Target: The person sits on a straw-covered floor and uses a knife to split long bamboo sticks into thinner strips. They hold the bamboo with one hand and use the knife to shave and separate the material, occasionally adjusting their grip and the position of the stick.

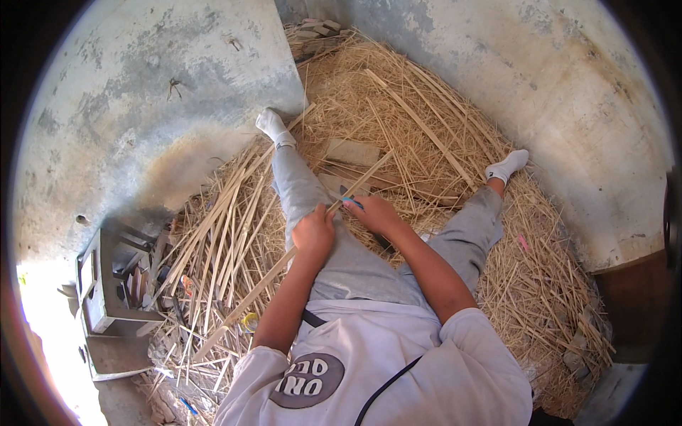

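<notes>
My left hand is closed around a long, pale strip that looks like split bamboo. The strip slants over my left leg, from beside my left forearm to beyond both hands. Close by on the right, my right hand grips a knife with a blue handle. Its short dark blade lies against or just beside the strip; contact is hard to make out. Between my spread legs is a flat block among shavings, with another flat piece partly hidden nearer my hands.
Loose strips lie piled on my left. Straw-like shavings cover the floor ahead and right. Weathered walls close in on both sides. A grey box-like frame holding scraps stands at the left, near a bright opening.
</notes>
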{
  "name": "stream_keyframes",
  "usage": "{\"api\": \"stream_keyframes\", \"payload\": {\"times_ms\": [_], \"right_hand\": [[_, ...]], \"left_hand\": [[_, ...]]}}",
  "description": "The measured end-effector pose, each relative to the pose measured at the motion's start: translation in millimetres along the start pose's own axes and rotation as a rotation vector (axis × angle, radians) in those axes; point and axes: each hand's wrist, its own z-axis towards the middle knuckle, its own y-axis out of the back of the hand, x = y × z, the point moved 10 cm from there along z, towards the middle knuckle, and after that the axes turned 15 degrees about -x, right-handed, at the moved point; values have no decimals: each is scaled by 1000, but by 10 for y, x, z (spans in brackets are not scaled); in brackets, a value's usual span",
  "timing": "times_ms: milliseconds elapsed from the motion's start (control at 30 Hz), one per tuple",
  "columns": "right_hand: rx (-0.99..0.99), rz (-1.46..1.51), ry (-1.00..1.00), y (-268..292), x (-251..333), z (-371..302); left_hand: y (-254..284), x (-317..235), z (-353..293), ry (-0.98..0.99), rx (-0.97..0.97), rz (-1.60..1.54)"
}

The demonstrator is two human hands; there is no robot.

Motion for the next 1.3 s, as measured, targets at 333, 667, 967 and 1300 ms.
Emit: {"api": "stream_keyframes", "payload": {"times_ms": [333,667,967,1300], "right_hand": [[-101,29,-131,50,-475,107],[-105,-19,-295,237,-1133,135],[-363,33,-534,362,-2228,82],[-602,322,-541,687,-1777,129]], "left_hand": [[-32,-11,-41,5,54,53],[-14,-113,-136,-76,105,94],[8,-242,-182,-193,99,89],[45,-187,-69,-186,38,-115]]}}
